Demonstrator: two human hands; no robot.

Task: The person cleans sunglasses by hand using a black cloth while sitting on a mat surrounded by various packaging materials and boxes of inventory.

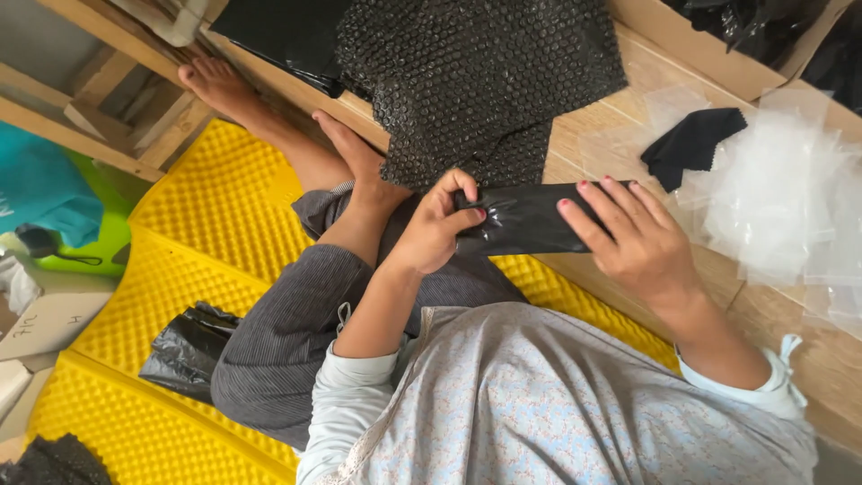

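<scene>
A flat black plastic pouch is held level in front of me, over the edge of a low wooden board. My left hand pinches its left end with thumb and fingers. Gripping the right end from above is my right hand, with painted nails. Just beyond the pouch hangs a large sheet of black bubble wrap draped over the board's edge.
A small black cloth and a heap of clear plastic bags lie on the board at the right. I sit on a yellow foam mat; a crumpled black bag lies by my knee. Cardboard boxes stand behind.
</scene>
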